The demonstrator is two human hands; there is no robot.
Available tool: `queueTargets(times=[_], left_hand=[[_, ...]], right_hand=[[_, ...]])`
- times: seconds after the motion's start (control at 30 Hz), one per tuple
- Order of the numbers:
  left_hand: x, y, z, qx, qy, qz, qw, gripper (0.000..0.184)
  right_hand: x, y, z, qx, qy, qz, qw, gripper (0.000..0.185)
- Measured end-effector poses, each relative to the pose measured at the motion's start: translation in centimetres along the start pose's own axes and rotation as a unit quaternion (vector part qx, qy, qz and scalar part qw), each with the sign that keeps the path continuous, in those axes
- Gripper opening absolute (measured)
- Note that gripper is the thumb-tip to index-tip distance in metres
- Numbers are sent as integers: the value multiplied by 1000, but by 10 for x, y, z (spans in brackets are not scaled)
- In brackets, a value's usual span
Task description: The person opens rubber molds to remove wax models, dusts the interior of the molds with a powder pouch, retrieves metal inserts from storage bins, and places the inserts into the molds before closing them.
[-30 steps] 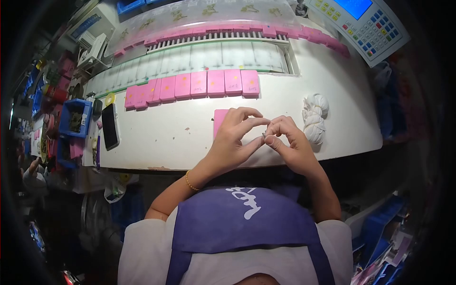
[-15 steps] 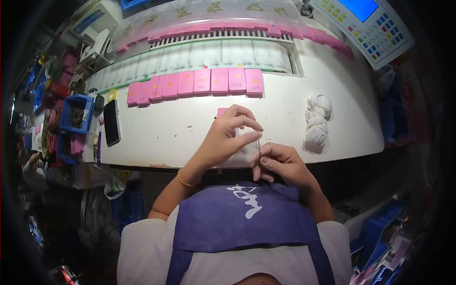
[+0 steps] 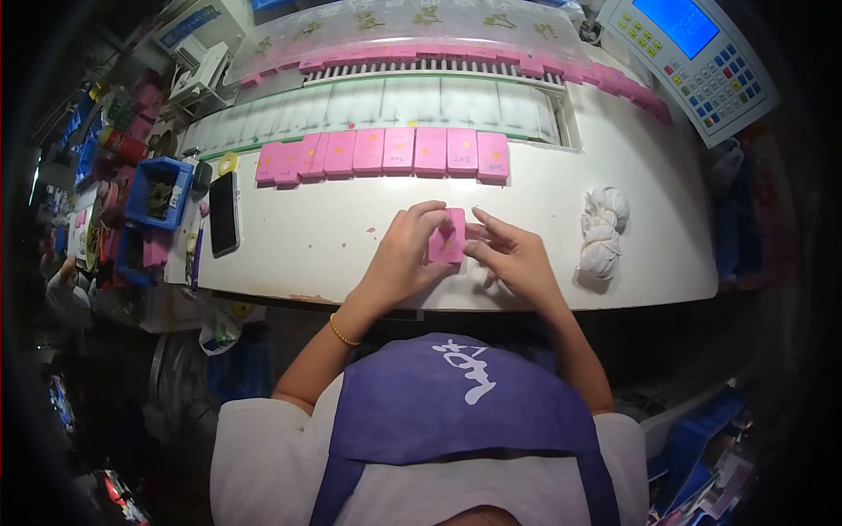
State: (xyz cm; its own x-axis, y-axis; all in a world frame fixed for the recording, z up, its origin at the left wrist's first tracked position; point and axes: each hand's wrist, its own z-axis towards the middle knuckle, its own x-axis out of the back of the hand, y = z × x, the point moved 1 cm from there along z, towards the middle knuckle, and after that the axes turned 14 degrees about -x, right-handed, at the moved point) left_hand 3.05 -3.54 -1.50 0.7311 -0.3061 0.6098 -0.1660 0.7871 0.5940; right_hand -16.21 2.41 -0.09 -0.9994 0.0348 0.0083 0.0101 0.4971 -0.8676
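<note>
Low in front of me, a pink rectangular block (image 3: 453, 245) with small gold-toned marks lies at the near part of the white table. My left hand (image 3: 410, 250) is closed around its left side, fingers at the top and thumb at the bottom. Beside the block's right edge is my right hand (image 3: 513, 254), with fingers apart and the fingertips at or very near that edge. Whether they touch it, I cannot tell. Any thin item between those fingertips is too small to make out.
A row of pink blocks (image 3: 383, 152) stands beyond my hands, before a long panel of pale strips (image 3: 386, 101). A phone (image 3: 224, 213) and a blue bin (image 3: 160, 195) are at left. At right are a twisted white bundle (image 3: 602, 232) and a keypad console (image 3: 702, 70).
Both hands had held a thin dark wire-like strand between them near the table edge. Now they have moved forward, the left gripping the pink block. The view has shifted slightly.
</note>
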Motion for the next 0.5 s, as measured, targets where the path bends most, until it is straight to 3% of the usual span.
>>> queueTargets(times=[0.1, 0.2, 0.3, 0.5], left_hand=[[-1, 1, -1, 71, 46, -113, 990, 90], [9, 7, 3, 125, -19, -18, 992, 101], [14, 4, 8, 142, -62, -54, 986, 96], [0, 16, 0, -39, -8, 49, 998, 88]], right_hand=[[-9, -1, 10, 3, 5, -1, 1000, 65], [-7, 1, 13, -14, -22, 24, 999, 63], [-9, 8, 19, 9, -12, 19, 1000, 63], [-14, 0, 12, 31, -6, -25, 999, 49]])
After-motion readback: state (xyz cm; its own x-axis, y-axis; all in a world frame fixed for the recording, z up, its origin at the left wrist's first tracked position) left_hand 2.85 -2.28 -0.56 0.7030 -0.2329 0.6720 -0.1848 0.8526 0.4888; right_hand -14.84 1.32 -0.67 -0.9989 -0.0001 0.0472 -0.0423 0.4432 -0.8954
